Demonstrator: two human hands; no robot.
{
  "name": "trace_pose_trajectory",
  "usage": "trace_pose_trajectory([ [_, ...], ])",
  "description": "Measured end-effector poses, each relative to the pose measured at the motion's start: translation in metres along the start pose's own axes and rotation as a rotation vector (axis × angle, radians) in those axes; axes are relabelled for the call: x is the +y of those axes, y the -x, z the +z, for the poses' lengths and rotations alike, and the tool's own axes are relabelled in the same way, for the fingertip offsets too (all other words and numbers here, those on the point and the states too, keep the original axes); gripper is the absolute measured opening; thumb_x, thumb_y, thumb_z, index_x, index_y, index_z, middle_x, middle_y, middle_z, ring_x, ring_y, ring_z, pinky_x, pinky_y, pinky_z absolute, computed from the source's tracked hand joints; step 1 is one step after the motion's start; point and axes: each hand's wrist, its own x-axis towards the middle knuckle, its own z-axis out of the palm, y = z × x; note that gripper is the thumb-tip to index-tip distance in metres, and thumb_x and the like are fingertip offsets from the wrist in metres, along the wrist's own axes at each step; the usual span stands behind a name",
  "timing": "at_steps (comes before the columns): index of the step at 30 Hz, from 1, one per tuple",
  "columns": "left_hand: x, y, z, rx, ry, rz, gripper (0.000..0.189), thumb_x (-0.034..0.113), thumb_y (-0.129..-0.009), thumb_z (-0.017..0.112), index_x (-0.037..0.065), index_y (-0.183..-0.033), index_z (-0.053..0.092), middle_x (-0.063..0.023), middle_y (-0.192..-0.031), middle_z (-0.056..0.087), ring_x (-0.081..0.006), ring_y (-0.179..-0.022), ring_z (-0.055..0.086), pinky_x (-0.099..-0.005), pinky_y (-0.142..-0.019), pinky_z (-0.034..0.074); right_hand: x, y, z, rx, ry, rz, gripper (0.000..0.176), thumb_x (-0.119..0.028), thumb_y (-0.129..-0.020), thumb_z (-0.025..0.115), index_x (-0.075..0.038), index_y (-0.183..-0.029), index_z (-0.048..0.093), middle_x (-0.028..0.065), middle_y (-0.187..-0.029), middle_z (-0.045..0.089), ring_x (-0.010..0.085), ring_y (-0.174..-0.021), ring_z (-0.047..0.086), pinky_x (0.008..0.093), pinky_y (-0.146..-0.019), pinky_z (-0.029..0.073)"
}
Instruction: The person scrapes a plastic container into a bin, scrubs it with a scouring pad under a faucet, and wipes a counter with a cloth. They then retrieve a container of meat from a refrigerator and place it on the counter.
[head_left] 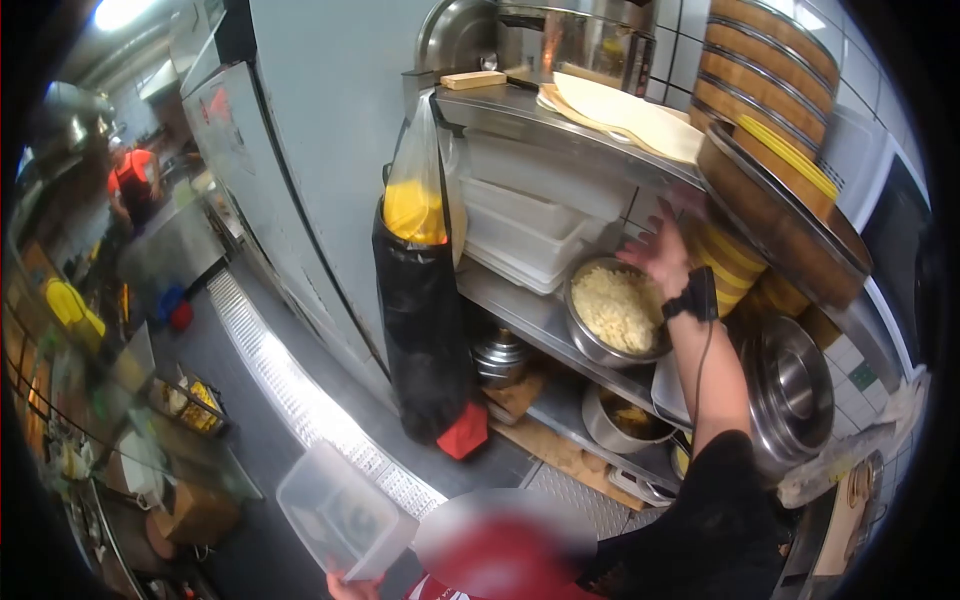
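Note:
Low in the view, my left hand [352,588] grips the near edge of a translucent rectangular plastic container [330,505], which is tilted and held above the floor. My right hand [657,250], with a black band at the wrist, is stretched out over the middle shelf [510,295]. Its fingers are spread and it holds nothing. Just below it stands a round steel bowl [590,350] full of pale chopped food pieces [612,308]; the hand overlaps the bowl's far rim in this view.
White plastic tubs [520,225] sit left of the bowl. A steel pot [610,430] stands underneath. Stacked bamboo steamers [765,65] and a large round pan [780,220] crowd the right. A black bag [425,330] hangs at the shelf's end. Another person [135,180] stands far left.

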Motion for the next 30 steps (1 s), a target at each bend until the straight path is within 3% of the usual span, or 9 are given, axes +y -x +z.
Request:
trace_pose_trajectory([
  [2,-0.003,-0.009,0.006,0.03,0.006,-0.003,0.064,0.046,-0.101,0.043,0.002,-0.146,0.046,-0.0179,-0.147,0.051,-0.0396,-0.134,0.046,-0.0586,-0.111,0.035,0.001,-0.04,0.007,0.07,-0.077,0.049,0.105,-0.063,-0.088,0.065,-0.006,-0.16,0.016,0.0245,-0.166,0.008,0.0478,-0.147,0.024,0.0699,-0.107,0.037],
  [5,-0.004,-0.012,0.022,0.055,-0.014,0.036,0.063,0.045,-0.1,0.042,0.002,-0.145,0.046,-0.0193,-0.146,0.051,-0.0404,-0.134,0.046,-0.0603,-0.111,0.035,-0.003,-0.069,0.021,-0.2,-0.016,-0.048,0.068,-0.049,-0.103,0.04,-0.003,-0.152,0.032,0.0201,-0.159,0.032,0.0456,-0.138,0.042,0.0739,-0.105,0.037],
  [8,0.007,-0.009,0.048,0.025,0.014,0.077,0.062,0.044,-0.1,0.042,0.001,-0.144,0.047,-0.0201,-0.145,0.051,-0.0405,-0.132,0.048,-0.0604,-0.107,0.039,0.011,-0.15,-0.03,-0.448,0.115,-0.033,0.056,-0.041,-0.107,0.03,-0.003,-0.148,0.039,0.0168,-0.152,0.043,0.0405,-0.136,0.045,0.0715,-0.106,0.037],
  [11,0.005,-0.021,0.043,0.073,-0.055,0.058,0.061,0.043,-0.1,0.044,0.0,-0.143,0.048,-0.02,-0.145,0.051,-0.0407,-0.13,0.05,-0.0602,-0.102,0.041,-0.009,-0.08,0.01,-0.228,-0.147,0.055,0.055,-0.041,-0.107,0.032,-0.005,-0.147,0.041,0.0167,-0.147,0.048,0.0376,-0.134,0.048,0.0671,-0.106,0.039],
  [16,0.005,-0.058,0.029,-0.026,-0.015,-0.007,0.058,0.042,-0.099,0.049,0.001,-0.141,0.048,-0.0185,-0.137,0.057,-0.0409,-0.126,0.053,-0.0602,-0.097,0.044,-0.016,-0.012,-0.026,-0.223,-0.084,-0.101,0.051,-0.039,-0.108,0.033,-0.008,-0.148,0.04,0.015,-0.148,0.048,0.0366,-0.133,0.05,0.0644,-0.105,0.041],
  [19,0.017,-0.071,0.042,-0.069,0.077,0.006,0.048,0.035,-0.098,0.054,-0.002,-0.126,0.06,-0.0186,-0.119,0.064,-0.0385,-0.111,0.061,-0.0561,-0.088,0.048,-0.033,0.052,-0.054,-0.473,-0.222,0.011,0.058,-0.044,-0.101,0.046,-0.008,-0.146,0.041,0.0169,-0.146,0.049,0.0373,-0.132,0.05,0.0632,-0.101,0.044],
  [20,0.022,-0.073,0.048,-0.077,0.078,0.0,0.048,0.035,-0.098,0.054,-0.002,-0.126,0.06,-0.0186,-0.119,0.064,-0.0385,-0.111,0.061,-0.0561,-0.088,0.048,-0.036,0.091,-0.045,-0.281,-0.172,-0.04,0.062,-0.045,-0.096,0.052,-0.008,-0.145,0.042,0.0178,-0.146,0.049,0.0382,-0.131,0.05,0.0618,-0.096,0.049],
  [23,0.038,-0.085,0.051,-0.157,-0.044,-0.073,0.087,0.041,-0.079,0.049,0.016,-0.159,0.027,-0.0165,-0.131,0.057,-0.037,-0.105,0.064,-0.0478,-0.06,0.054,-0.027,0.167,-0.064,-0.177,-0.068,-0.128,0.063,-0.045,-0.093,0.054,-0.008,-0.142,0.043,0.0178,-0.143,0.05,0.0363,-0.125,0.056,0.0549,-0.09,0.055],
  [30,0.08,-0.096,0.002,-0.243,-0.067,-0.089,0.081,0.039,-0.079,0.049,0.016,-0.155,0.035,-0.0161,-0.129,0.057,-0.037,-0.1,0.065,-0.047,-0.058,0.055,0.019,0.319,-0.091,-0.079,0.095,-0.062,0.069,-0.041,-0.088,0.057,0.0,-0.141,0.045,0.0204,-0.131,0.059,0.0338,-0.109,0.067,0.0505,-0.077,0.064],
])
